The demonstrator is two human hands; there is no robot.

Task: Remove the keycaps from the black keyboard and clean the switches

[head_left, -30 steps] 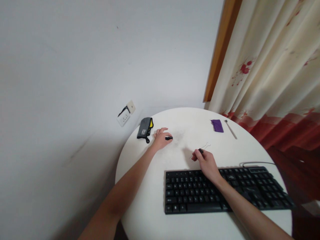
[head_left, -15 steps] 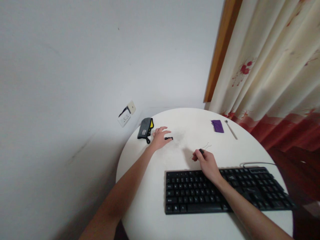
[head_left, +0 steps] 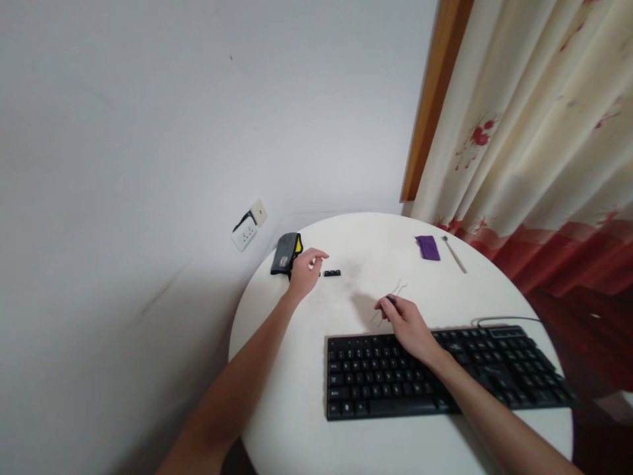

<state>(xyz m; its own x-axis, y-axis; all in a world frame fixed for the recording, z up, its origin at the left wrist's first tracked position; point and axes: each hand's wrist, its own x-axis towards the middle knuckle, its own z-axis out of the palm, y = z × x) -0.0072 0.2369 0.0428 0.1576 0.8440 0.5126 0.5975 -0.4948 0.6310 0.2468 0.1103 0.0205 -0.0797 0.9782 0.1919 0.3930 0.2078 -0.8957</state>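
My left hand (head_left: 304, 272) hovers over the round white table (head_left: 297, 369), fingers loosely curled and empty, just left of a short row of black keycaps (head_left: 331, 273) lying on the table. My right hand (head_left: 406, 322) rests at the top edge of the black keyboard (head_left: 440, 373), closed on a thin wire keycap puller (head_left: 395, 290) with a small dark piece at my fingertips. The puller's wire loops stick out beyond my fingers.
A grey and yellow pouch (head_left: 286, 253) lies at the table's far left edge. A purple cloth (head_left: 428, 247) and a thin metal tool (head_left: 455, 254) lie at the far right. A wall socket (head_left: 246, 231) sits on the white wall; a curtain (head_left: 534, 132) hangs at right.
My left hand let go of the black keycaps and drew back to the left, leaving them on the table. My right hand shifted slightly left and nearer with the puller.
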